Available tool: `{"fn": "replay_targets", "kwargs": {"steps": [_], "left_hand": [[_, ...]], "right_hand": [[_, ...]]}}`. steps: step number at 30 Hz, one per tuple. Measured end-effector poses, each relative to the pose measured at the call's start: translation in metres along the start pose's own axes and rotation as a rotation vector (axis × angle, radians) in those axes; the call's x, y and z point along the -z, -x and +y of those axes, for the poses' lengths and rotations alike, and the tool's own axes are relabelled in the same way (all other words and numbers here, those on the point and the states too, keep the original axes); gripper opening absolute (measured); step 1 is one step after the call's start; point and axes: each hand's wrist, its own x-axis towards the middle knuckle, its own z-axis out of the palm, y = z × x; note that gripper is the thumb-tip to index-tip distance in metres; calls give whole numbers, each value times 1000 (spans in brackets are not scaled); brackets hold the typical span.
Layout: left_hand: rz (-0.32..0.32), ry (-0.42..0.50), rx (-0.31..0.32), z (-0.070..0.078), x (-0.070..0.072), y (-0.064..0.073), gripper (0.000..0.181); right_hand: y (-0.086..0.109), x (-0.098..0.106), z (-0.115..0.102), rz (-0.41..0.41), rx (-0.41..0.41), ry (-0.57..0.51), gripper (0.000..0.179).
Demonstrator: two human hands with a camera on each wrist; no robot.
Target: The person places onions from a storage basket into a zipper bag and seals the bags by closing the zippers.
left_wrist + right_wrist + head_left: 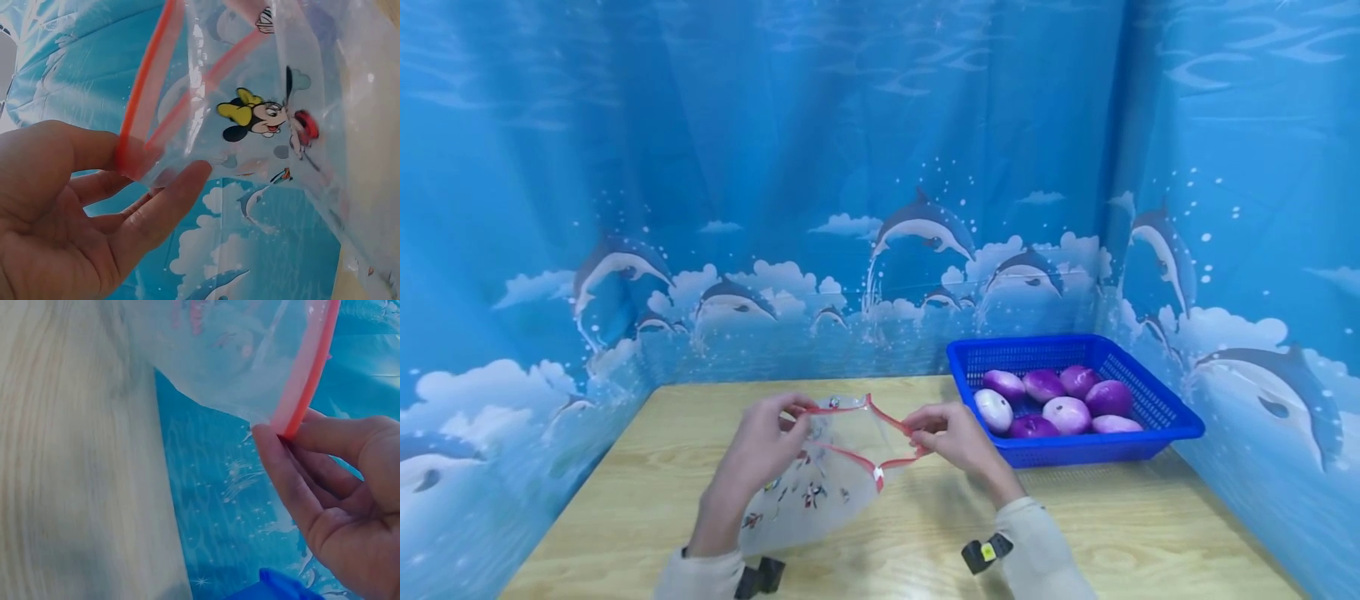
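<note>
A clear zip bag (808, 504) with a red rim and printed cartoon figures hangs above the table, its mouth spread apart. My left hand (772, 437) pinches the left end of the rim, and in the left wrist view the fingers (181, 194) lie along the film beside a printed mouse figure. At the opposite end, my right hand (953, 435) pinches the red rim between thumb and fingers; the right wrist view shows this hand (337, 481) at the rim's corner. A white-and-red slider (878, 475) sits on the near edge of the mouth.
To the right stands a blue plastic basket (1150, 446) holding several purple and whitish onions (1066, 414). A wooden table (647, 467) lies under the hands. Blue curtains with dolphins (820, 167) hang behind and at both sides.
</note>
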Motion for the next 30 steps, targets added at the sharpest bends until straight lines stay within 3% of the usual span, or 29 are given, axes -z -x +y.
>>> {"fn": "replay_targets", "kwargs": {"steps": [7,12,21,30], "left_hand": [[34,-8,5,2,-7,-1,26],[34,-7,14,2,-8,-2,27],[24,-1,23,4,-5,-7,28],[17,-2,17,3,-8,-4,27]], "right_hand": [[2,3,-14,-107,-16,-16,29],[4,17,-21,-114,-19,-29,32],[-7,64,-32,-106,-42,185,29],[-27,108,-26,-190,-139,420,32]]}}
